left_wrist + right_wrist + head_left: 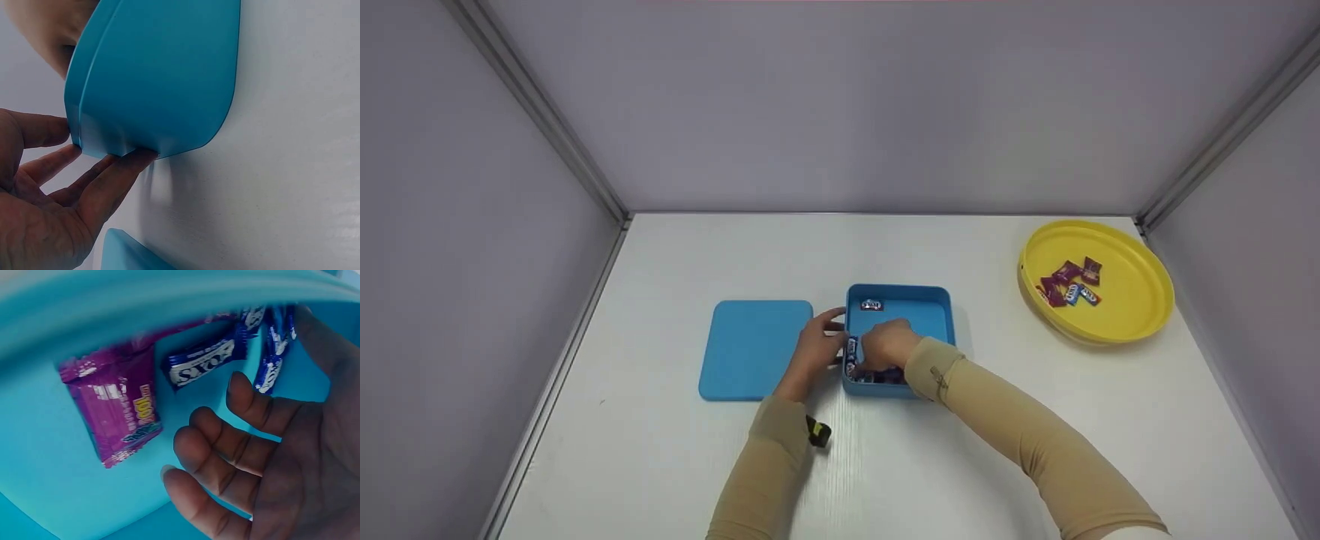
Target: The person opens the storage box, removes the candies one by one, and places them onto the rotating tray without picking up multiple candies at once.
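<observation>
1. Both hands work at the blue box (900, 307), which sits near the middle of the white worktop (885, 465).
2. Left hand (814, 349) rests against the box's left outer wall with fingers (107, 180) straight and spread, holding nothing; judging by the contact, it braces the box so it does not slide.
3. Right hand (889, 343) reaches down inside the box at its near end, fingers (225, 455) loosely extended and empty, hovering over the wrapped candies.
4. A purple candy (115, 410) and a dark blue candy (202, 363) lie on the box floor along the near wall; one more candy (871, 304) lies apart at the far left corner.
5. The blue lid (754, 349) lies flat just left of the box, leaving the box open.
6. A yellow plate (1140, 300) with several candies stands well apart at the far right.
</observation>
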